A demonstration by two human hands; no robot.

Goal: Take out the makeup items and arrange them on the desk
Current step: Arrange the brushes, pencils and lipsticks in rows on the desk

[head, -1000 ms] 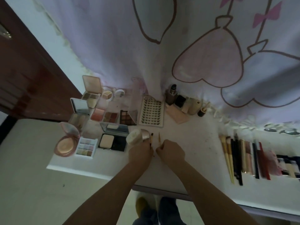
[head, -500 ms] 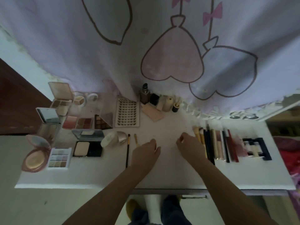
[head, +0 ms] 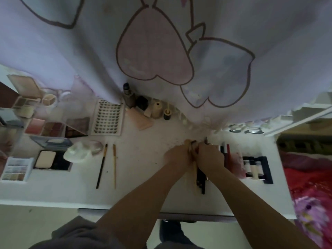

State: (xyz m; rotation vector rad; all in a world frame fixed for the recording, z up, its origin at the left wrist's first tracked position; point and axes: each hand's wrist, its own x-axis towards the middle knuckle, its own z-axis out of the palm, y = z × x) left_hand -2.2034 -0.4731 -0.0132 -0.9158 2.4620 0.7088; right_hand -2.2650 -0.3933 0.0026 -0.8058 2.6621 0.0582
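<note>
Makeup brushes (head: 199, 178), seemingly bunched together, lie lengthwise on the white desk (head: 143, 177).

- We see bare tabletop (head: 143, 159) between the two thin brushes (head: 107, 164) on the left and our hands (head: 195, 157) on the right.
- Left of those brushes, palettes and compacts (head: 52, 141) crowd the tabletop edge to edge.
- The lash tray (head: 107, 119) and the bottles (head: 143, 105) close the back, right under the hanging curtain (head: 161, 51).
- Right of our hands, a row of pencils (head: 226, 151) and a dark tray (head: 256, 168) fill the surface, just beside each other.
- The front strip of tabletop below the brushes lies open.
</note>
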